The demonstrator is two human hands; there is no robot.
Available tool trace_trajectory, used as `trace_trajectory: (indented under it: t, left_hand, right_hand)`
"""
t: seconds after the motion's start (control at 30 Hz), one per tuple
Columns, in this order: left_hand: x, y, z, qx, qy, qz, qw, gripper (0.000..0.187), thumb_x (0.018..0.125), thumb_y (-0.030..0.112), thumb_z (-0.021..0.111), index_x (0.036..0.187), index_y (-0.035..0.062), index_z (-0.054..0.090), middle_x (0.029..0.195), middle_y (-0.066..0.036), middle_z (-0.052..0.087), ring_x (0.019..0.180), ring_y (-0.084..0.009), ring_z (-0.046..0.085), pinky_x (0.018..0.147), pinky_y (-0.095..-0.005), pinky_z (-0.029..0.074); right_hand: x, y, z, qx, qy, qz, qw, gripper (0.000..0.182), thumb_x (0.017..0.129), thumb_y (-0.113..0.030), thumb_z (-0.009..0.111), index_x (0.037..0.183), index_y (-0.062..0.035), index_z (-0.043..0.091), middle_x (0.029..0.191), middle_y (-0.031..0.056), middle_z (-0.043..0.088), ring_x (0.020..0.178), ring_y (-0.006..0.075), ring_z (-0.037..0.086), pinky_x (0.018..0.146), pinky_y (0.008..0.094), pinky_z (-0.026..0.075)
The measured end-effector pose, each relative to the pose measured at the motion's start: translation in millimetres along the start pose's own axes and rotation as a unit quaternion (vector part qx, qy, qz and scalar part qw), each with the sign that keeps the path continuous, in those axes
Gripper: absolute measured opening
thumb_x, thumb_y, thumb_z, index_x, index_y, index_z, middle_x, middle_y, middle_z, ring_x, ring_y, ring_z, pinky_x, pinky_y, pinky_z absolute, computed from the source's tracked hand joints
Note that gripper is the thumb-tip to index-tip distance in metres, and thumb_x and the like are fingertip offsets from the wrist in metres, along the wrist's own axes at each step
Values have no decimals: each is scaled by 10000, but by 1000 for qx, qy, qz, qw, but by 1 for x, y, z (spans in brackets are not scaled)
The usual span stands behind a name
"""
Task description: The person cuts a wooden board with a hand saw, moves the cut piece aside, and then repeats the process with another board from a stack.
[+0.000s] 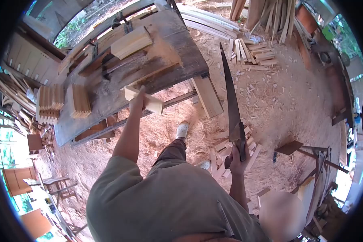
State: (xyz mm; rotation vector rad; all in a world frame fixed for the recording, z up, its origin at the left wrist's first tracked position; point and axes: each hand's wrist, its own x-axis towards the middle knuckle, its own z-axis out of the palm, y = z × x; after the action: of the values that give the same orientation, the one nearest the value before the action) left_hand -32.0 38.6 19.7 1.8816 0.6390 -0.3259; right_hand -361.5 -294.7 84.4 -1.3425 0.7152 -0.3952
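The left grip (138,101) is closed around a short pale wood block (153,104), clasping it between its ends, so that one end shows to the left of the fingers and a longer part runs out to the right. The block is at the near edge of the bench (194,60); whether it touches the edge I cannot tell. The right grip (238,158) is wrapped around the dark handle of a handsaw (232,105), its blade reaching away from the person, well apart from the block. To the block's left, two stacks of notched wood pieces (80,101) stand on the bench. A plank (207,97) slants at its right corner, and offcuts (220,161) lie on the floor near the saw handle.
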Motion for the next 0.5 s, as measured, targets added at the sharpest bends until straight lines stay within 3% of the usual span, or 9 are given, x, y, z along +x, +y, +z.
trace_trajectory:
  t: [0.07,0.1,0.17,0.23,0.27,0.3,0.37,0.43,0.5]
  left_hand:
    - [16,11,10,-174,13,-98,980,841,771,756,653,1224,50,596,1076,-117,637,882,-244,620,756,-365,540]
    - [20,17,15,-182,18,-98,978,841,771,756,653,1224,50,596,1076,-117,637,882,-244,620,756,-365,540]
    - [25,29,29,-245,-63,-169,953,782,805,785,585,1175,97,599,1008,-80,624,812,-203,581,692,-354,531]
    - [28,20,49,-282,-167,-96,940,529,895,604,624,1098,115,622,968,-84,636,771,-201,582,696,-364,536]
    - [29,20,59,-259,-197,-44,945,278,946,338,620,985,63,627,876,-112,637,748,-223,612,666,-359,561]
    - [30,23,69,-260,-197,-45,944,278,946,338,620,985,63,627,876,-112,637,748,-223,612,666,-359,561]
    - [38,32,90,-262,-175,-105,943,126,924,142,581,890,24,611,823,-132,641,731,-234,640,613,-347,585]
    - [37,36,102,-242,-169,-102,950,172,945,115,511,870,-9,603,807,-154,650,716,-245,659,559,-345,594]
    - [37,39,111,-261,-155,-122,945,261,970,158,377,949,-15,571,741,-138,599,626,-247,619,553,-383,585]
  right_hand:
    - [6,-1,4,3,-2,-13,1000,552,907,-17,613,1434,22,450,805,-16,569,584,42,493,503,207,427]
    - [9,-1,7,10,3,-20,1000,547,910,-21,616,1431,20,453,800,-16,569,581,44,496,501,209,432]
    - [13,-2,9,20,-6,-27,999,543,913,-28,619,1429,19,455,789,-21,564,581,43,497,498,209,431]
    - [10,0,12,26,14,-15,999,538,914,-30,621,1425,21,459,770,-23,558,578,42,499,493,206,429]
    - [7,-1,14,26,13,-15,999,538,914,-30,621,1425,21,459,770,-23,558,578,42,499,493,206,429]
    - [3,-3,15,19,13,-15,1000,535,914,-32,623,1421,22,461,763,-24,554,575,40,498,487,203,425]
    - [-1,-2,13,10,16,-14,1000,533,914,-35,625,1418,24,464,756,-24,551,571,39,498,482,201,422]
    - [-7,7,6,-11,-3,3,1000,533,912,-41,633,1413,30,465,749,-21,550,565,38,498,472,197,417]
    - [-12,11,3,-18,-12,3,1000,530,909,-42,641,1405,37,470,749,-18,548,562,39,497,468,200,416]
